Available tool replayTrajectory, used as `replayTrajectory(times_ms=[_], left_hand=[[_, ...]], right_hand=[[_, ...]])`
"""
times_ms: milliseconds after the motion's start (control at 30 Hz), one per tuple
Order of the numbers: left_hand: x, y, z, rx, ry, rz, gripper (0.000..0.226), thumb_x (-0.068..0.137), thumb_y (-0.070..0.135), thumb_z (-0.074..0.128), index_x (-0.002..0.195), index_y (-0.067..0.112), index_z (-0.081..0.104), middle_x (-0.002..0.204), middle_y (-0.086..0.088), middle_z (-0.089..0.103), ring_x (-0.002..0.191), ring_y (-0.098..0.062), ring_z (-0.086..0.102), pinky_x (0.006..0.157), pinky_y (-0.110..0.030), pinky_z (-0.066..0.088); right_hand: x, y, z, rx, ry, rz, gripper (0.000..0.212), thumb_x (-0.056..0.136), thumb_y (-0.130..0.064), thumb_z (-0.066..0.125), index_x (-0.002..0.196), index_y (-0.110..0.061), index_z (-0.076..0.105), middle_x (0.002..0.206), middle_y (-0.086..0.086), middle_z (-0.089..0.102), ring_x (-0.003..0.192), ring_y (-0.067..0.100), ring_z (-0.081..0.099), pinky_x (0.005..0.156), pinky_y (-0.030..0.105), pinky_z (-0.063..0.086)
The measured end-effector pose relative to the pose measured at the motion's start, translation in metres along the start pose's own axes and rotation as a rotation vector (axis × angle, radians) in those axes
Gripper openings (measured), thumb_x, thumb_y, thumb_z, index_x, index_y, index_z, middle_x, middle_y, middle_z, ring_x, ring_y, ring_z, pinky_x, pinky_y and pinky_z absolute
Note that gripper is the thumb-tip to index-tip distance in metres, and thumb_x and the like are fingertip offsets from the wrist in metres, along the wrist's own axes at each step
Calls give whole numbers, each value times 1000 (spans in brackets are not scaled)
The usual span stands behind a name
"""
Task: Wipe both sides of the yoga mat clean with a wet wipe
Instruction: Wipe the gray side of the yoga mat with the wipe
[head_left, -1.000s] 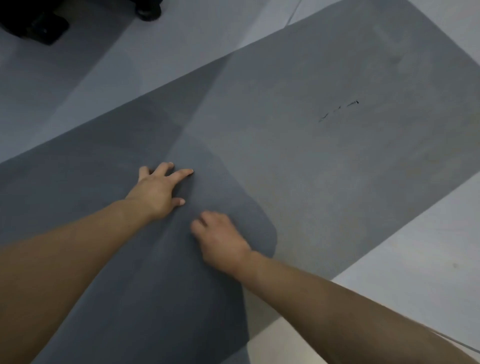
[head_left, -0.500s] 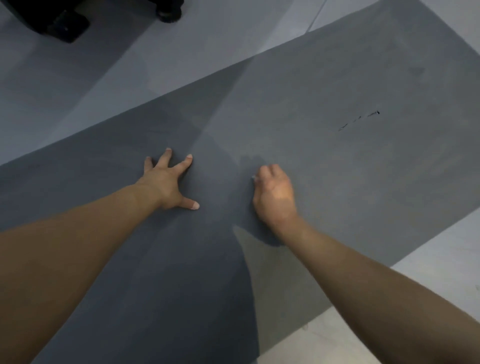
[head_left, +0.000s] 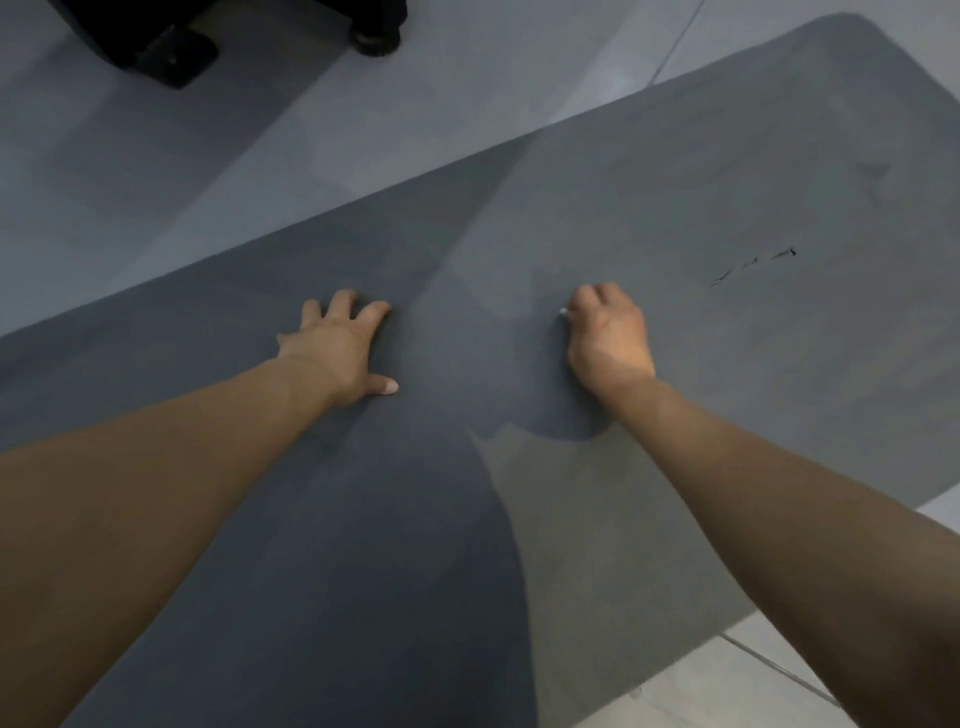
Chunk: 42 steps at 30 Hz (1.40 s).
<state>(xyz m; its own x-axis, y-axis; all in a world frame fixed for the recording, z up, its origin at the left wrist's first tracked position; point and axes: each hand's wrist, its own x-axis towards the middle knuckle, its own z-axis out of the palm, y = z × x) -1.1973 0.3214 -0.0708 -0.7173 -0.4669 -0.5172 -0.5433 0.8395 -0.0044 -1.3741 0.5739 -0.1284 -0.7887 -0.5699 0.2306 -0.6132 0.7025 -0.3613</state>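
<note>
A grey yoga mat (head_left: 675, 208) lies flat on the tiled floor, running diagonally from lower left to upper right. My left hand (head_left: 343, 348) rests flat on it near the middle, fingers spread. My right hand (head_left: 608, 338) is curled into a fist and pressed onto the mat to the right of the left hand. A small white bit of the wet wipe (head_left: 563, 312) peeks out at the fingers; the rest is hidden under the hand. A short dark scuff mark (head_left: 753, 265) sits on the mat farther right.
Pale floor tiles (head_left: 260, 156) surround the mat. A black object with a wheel or foot (head_left: 374, 36) stands at the top left, beyond the mat's far edge. My shadow darkens the mat's near left part.
My right hand has slid to the right and away from me across the mat, moving apart from the left hand. The left hand has stayed planted with fingers spread.
</note>
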Motion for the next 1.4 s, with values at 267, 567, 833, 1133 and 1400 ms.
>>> replayTrajectory(times_ms=[267, 567, 833, 1133, 1400], left_hand=[[25, -8, -12, -15, -186, -102, 136, 60, 77, 78, 155, 48, -14, 164, -10, -25, 148, -55, -9, 124, -52, 0], [31, -17, -13, -21, -216, -60, 104, 86, 63, 66, 155, 48, -11, 165, -10, -23, 149, -51, -10, 124, -53, 1], [42, -21, -8, -25, -194, -37, 113, 77, 68, 72, 156, 48, -6, 164, -15, -18, 151, -49, -3, 123, -59, 5], [34, -16, -8, -214, -274, -50, 108, 86, 55, 70, 153, 53, -15, 155, -3, -44, 142, -54, -29, 118, -69, 10], [24, -15, -14, -329, -314, -59, 105, 89, 42, 72, 151, 58, -11, 149, 10, -51, 141, -45, -38, 106, -80, 20]], right_hand=[[-69, -167, 51, 265, -238, -221, 24, 62, 7, 60, 83, -4, 56, 86, 21, 55, 71, 38, 54, 62, 41, 45], [10, -75, 26, 43, -133, -143, 14, 74, 3, 63, 76, -7, 53, 77, 21, 54, 66, 41, 56, 57, 39, 43], [16, -89, 31, 12, -185, 86, 5, 81, 3, 56, 79, -1, 54, 85, 23, 54, 75, 41, 54, 63, 41, 38], [26, -114, 3, 43, -545, 255, 9, 88, -11, 61, 93, -7, 66, 106, 18, 66, 101, 34, 61, 81, 34, 46], [-18, -166, -5, 10, -843, 244, 32, 91, -4, 47, 121, -6, 59, 126, 16, 50, 112, 36, 56, 98, 39, 44]])
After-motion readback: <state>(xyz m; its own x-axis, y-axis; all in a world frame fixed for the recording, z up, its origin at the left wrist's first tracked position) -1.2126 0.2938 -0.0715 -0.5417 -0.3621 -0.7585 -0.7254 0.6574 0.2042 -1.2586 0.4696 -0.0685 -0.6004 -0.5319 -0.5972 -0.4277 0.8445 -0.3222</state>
